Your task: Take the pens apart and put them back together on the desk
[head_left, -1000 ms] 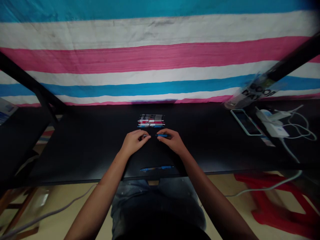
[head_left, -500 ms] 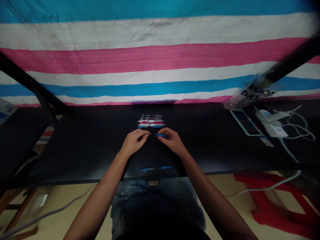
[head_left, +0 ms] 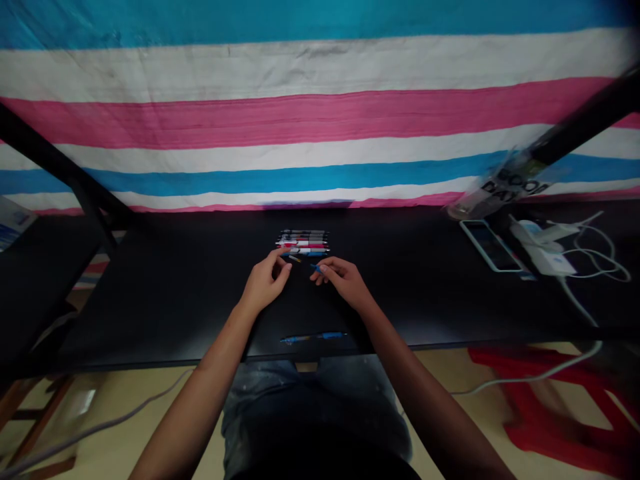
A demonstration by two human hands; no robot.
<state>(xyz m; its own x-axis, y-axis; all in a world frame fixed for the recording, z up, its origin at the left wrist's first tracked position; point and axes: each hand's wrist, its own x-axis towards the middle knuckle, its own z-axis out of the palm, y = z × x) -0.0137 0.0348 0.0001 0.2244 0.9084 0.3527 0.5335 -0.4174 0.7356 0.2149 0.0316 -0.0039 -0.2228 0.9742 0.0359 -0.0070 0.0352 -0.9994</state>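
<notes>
Several pens point(head_left: 305, 241) lie side by side in a row on the black table, with white, red, grey and blue barrels. Just below the row is a small slim pen piece point(head_left: 295, 259) with a yellowish end. My left hand point(head_left: 265, 279) is beside it, thumb and index finger apart, with the index fingertip by the row's left end. Between the fingertips of my right hand point(head_left: 344, 280) is a blue pen part point(head_left: 317, 269), mostly covered by the fingers. A blue pen point(head_left: 313, 337) lies near the table's front edge, between my forearms.
On the right of the black table point(head_left: 190, 287) are a phone point(head_left: 491, 245), a white power strip point(head_left: 544, 248) with cables, and a clear plastic cup or bag point(head_left: 500, 183) with lettering. A striped sheet point(head_left: 320, 120) hangs behind. A red stool point(head_left: 555, 407) stands below right.
My left hand has let go of the small pen piece, its fingers spreading toward the row. The blue part in my right hand has turned, and that hand's fingers have shifted.
</notes>
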